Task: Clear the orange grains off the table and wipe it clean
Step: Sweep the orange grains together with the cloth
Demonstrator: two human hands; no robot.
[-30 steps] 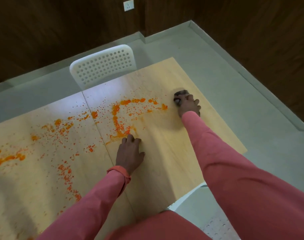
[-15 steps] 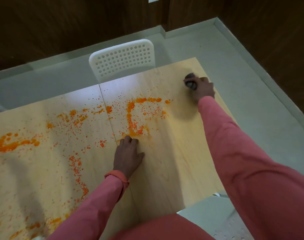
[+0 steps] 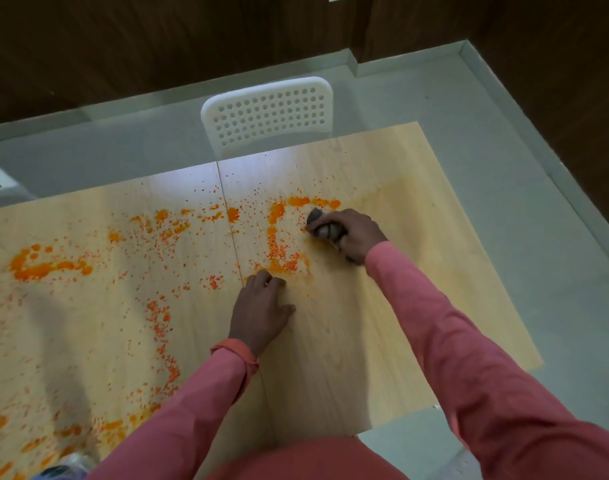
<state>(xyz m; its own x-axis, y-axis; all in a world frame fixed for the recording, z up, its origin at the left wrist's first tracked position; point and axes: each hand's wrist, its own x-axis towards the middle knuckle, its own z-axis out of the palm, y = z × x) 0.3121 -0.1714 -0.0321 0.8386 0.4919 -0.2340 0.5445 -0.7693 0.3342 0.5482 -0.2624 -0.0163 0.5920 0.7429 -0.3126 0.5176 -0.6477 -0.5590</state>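
Bright orange grains [image 3: 278, 263] speckle and clump across the pale, wood-grained worktop [image 3: 382, 341], thick orange blots at the left, finer dots trailing down the middle. A grey, mottled cloth [image 3: 325, 228] shows in the right hand [image 3: 353, 233], both sleeves [image 3: 469, 358] are salmon pink, and the left wrist carries an orange cuff [image 3: 235, 348]. Behind stands a white chair [image 3: 268, 112] dotted with round holes, on a grey-green floor [image 3: 503, 168] against dark brown wood-grain wall panels [image 3: 157, 46].

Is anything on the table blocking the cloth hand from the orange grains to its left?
Nothing visible does. The right hand grips the grey bunched cloth right at the orange grains on the light wooden table; the left hand rests flat nearer, beside that path.
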